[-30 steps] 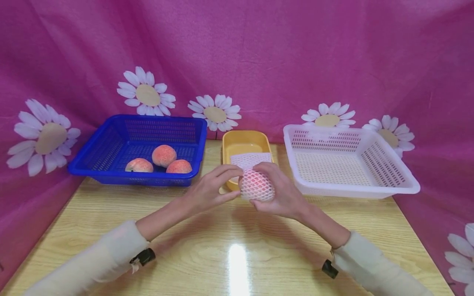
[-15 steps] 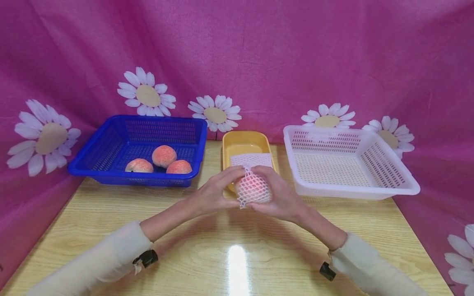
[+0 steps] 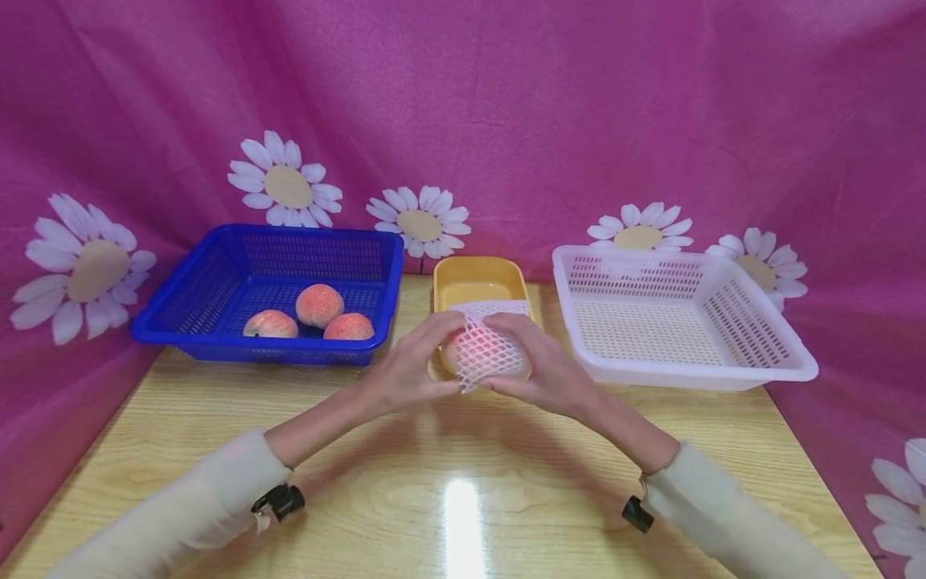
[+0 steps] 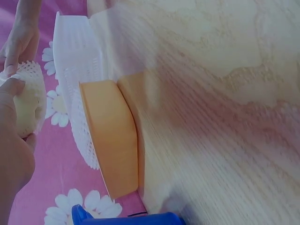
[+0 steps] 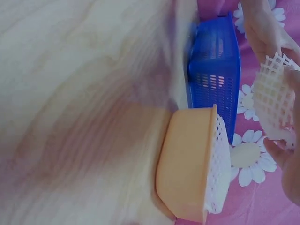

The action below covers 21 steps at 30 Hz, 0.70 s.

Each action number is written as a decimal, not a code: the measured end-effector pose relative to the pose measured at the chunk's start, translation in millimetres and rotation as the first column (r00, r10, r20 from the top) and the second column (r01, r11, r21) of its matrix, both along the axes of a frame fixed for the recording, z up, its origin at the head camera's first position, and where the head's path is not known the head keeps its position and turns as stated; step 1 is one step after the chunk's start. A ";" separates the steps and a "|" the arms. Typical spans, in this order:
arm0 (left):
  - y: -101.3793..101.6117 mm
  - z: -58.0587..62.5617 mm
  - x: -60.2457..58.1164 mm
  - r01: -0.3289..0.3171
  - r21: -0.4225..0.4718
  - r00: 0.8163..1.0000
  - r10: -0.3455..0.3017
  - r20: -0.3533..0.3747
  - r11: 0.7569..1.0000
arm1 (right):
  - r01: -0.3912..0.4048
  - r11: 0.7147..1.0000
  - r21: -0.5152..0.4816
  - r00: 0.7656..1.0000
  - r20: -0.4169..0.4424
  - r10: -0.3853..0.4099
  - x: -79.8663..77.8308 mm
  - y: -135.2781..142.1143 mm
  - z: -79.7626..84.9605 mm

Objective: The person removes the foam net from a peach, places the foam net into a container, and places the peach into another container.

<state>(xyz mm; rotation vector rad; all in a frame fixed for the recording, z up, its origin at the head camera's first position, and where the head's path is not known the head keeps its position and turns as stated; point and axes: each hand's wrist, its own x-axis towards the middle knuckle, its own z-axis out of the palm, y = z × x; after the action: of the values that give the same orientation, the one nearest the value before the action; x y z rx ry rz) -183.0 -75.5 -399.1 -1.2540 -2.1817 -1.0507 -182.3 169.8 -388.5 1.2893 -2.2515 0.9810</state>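
Observation:
A red-and-cream peach (image 3: 450, 354) is held up between both hands, over the near end of the yellow tray. A white foam net sleeve (image 3: 483, 354) covers its middle and right part; the left end is bare. My left hand (image 3: 407, 366) holds the peach from the left, forefinger above and thumb below at the net's edge. From the right, my right hand (image 3: 550, 370) grips the netted peach between fingers and thumb. In the left wrist view the peach (image 4: 28, 110) shows pale under the net. The right wrist view shows the net's (image 5: 274, 91) open mesh edge.
Behind the hands stands the yellow tray (image 3: 481, 269), with more foam netting (image 3: 510, 306) over its near part. A blue basket (image 3: 210, 346) at left holds three peaches (image 3: 320, 305). The white basket (image 3: 687, 371) stands at right on the wooden table (image 3: 347, 498).
My left hand has come in onto the peach. The net's left edge has shifted, baring the peach's left end. Hands and peach have risen slightly since half a second ago.

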 end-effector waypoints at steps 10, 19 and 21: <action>-9.6 4.3 -1.1 -0.073 0.004 0.995 0.072 0.064 0.997 | 0.043 0.996 0.079 0.999 -0.010 -0.043 -10.4 4.0 14.3; -19.6 6.7 -2.4 -0.115 0.001 0.989 0.114 0.097 0.993 | 0.099 0.990 0.097 0.989 -0.118 -0.088 -24.7 0.9 23.9; -21.9 7.0 -2.4 -0.119 0.004 0.988 0.118 0.098 0.993 | 0.134 0.987 0.092 0.982 -0.144 -0.120 -29.9 0.0 24.9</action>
<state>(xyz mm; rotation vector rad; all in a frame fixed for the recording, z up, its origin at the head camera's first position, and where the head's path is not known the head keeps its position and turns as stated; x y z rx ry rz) -185.4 -97.5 -392.1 -1.0743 -2.2901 -1.0937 -212.2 169.8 -363.6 1.1976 -2.2695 0.7192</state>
